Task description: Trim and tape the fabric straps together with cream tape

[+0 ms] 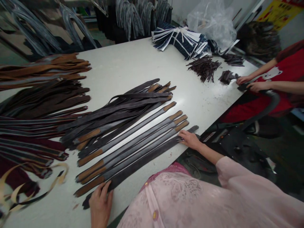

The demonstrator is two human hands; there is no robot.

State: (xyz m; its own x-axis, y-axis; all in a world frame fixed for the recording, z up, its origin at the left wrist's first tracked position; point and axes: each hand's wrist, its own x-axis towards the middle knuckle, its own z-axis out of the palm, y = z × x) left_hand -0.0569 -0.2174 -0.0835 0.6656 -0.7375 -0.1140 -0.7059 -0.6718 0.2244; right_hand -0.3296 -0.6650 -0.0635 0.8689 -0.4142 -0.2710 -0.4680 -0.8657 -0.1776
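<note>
Long dark grey leather straps [133,139] with tan ends lie side by side on the white table [123,63], slanting from near left to far right. My left hand [101,204] rests on the near end of the closest dark strap [140,163], fingers curled over it. My right hand [190,139] presses flat on that same strap's far end at the table's edge, fingers stretched out. A looser heap of similar straps [118,107] lies just behind the row.
Stacks of brown, black and maroon straps [40,95] fill the left side. Short dark pieces [204,68] and a bundle of blue-and-white pieces [180,39] lie at the far right, by a plastic bag [211,22]. Another person's hands [249,83] work at the right edge.
</note>
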